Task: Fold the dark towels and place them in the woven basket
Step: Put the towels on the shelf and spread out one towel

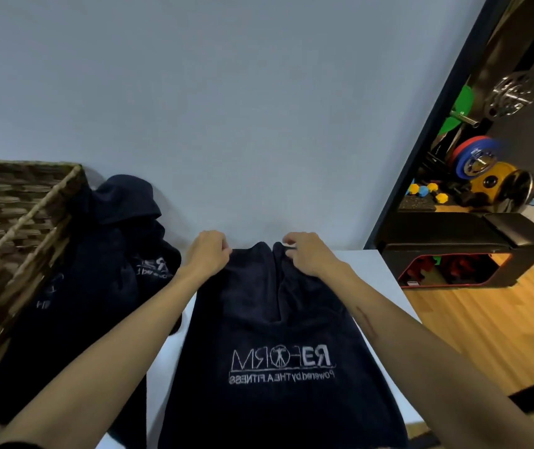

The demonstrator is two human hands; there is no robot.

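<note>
Two hands work one dark towel (275,319) in the head view. The left hand (207,254) and right hand (307,254) sit near each other at the towel's far edge, each pinching a corner, apparently to bring the edges together for a fold. The towel hangs toward the person over a white table (382,286), its stitched logo reading mirror-wise. More dark towels (113,254) lie heaped to the left, against the woven basket (16,222), within easy reach. Gym weights (479,160) show through a doorway at right.
</note>
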